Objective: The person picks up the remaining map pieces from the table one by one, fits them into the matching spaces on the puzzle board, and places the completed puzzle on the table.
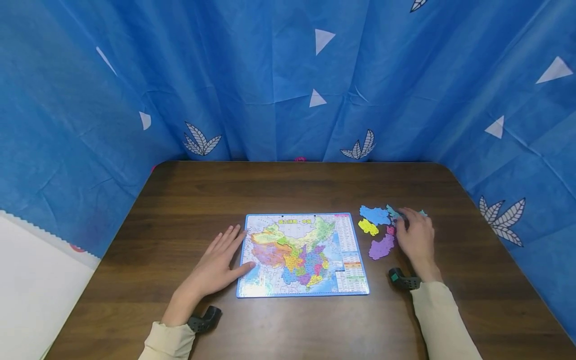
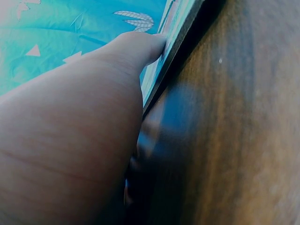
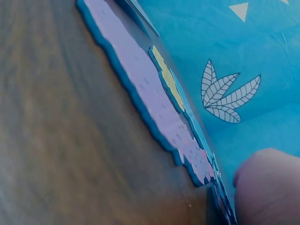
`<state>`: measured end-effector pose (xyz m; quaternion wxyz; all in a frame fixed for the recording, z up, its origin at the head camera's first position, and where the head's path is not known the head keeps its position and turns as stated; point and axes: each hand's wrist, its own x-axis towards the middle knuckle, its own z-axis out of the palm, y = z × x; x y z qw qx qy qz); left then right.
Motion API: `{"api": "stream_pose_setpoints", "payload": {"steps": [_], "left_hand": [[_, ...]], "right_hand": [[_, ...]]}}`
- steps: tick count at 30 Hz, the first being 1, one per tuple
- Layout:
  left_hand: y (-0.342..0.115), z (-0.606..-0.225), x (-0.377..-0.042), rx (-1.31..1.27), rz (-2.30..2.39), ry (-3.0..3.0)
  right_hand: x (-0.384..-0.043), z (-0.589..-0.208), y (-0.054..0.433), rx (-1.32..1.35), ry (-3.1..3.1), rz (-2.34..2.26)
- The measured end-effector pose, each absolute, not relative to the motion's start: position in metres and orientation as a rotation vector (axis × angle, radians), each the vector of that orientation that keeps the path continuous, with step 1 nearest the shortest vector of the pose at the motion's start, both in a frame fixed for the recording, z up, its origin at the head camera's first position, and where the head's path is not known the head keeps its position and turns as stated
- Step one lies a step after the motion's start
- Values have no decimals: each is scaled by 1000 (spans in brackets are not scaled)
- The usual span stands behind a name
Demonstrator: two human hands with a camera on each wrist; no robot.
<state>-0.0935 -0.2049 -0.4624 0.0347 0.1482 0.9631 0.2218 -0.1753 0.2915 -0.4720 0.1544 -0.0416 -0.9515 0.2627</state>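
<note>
A map puzzle board (image 1: 294,255) with a blue rim and multicoloured regions lies flat on the table. My left hand (image 1: 218,265) rests at its left edge, fingers spread, with the thumb (image 2: 152,47) on the board's surface. Right of the board lies a loose group of puzzle pieces: a blue piece (image 1: 375,215), a yellow piece (image 1: 368,227), a purple piece (image 1: 381,247) and a small magenta piece (image 1: 390,230). My right hand (image 1: 416,237) is over the group's right side, fingertips beside a teal piece (image 1: 391,212), thumb and index finger apart. The hand partly covers the pieces beneath.
The brown wooden table (image 1: 297,187) runs back to a blue curtain (image 1: 288,75) with white triangles and leaf prints. A black wrist device (image 1: 204,320) is on the left wrist and another black device (image 1: 403,280) on the right. White material (image 1: 36,285) hangs at the far left.
</note>
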Motion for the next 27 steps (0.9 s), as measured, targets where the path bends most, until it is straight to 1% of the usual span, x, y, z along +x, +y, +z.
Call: {"api": "stream_pose_setpoints", "payload": {"steps": [27], "left_hand": [[-205, -463, -95, 450, 678, 2960]], "right_hand": [[-174, -475, 293, -236, -2726, 721]]}}
